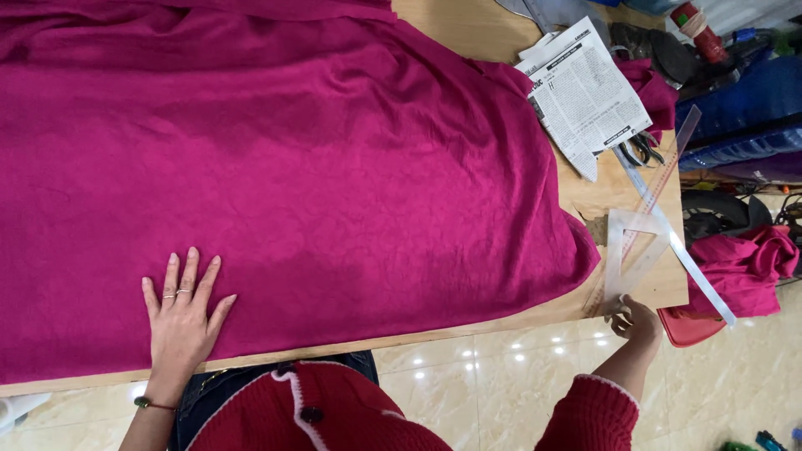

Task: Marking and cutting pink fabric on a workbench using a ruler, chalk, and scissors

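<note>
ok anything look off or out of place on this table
A clear ruler juts past the table's right edge, its end hanging over the floor. The magenta fabric lies wrinkled under the flat left hand. The right hand touches the set square at the corner.

Light is bright and even, coming from overhead: small round lamp reflections glare on the glossy floor tiles (493, 359). The magenta fabric (292, 167) shows soft shadows in its folds and a darker patch near the middle. Focus is sharp in the centre; the edges bend slightly with wide-angle distortion.
</note>
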